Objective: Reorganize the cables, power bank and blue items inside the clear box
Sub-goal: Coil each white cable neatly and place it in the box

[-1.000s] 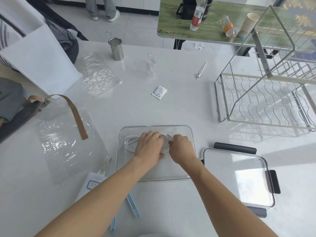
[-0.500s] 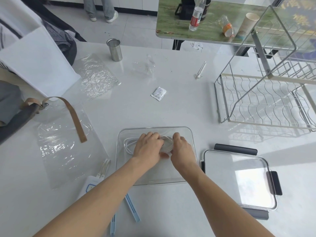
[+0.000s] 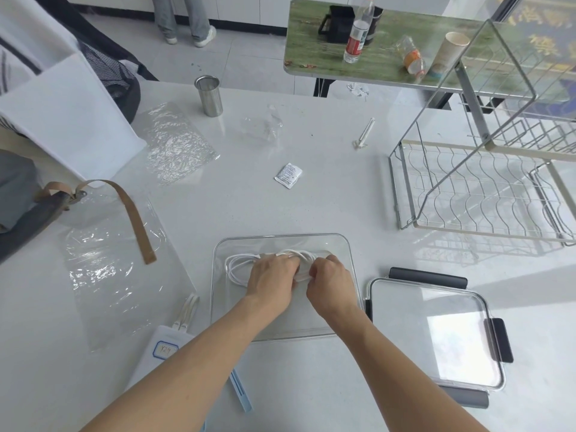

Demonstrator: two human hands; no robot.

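My left hand and right hand meet inside the clear box, which stands on the white table; both have fingers curled onto the coiled white cable lying at the box's far end, its loops spreading left of my left hand. The white power bank, labelled on top, lies outside the box near its left front corner, with a blue strip just beside it under my left forearm. The clear lid with dark clasps lies just right of the box.
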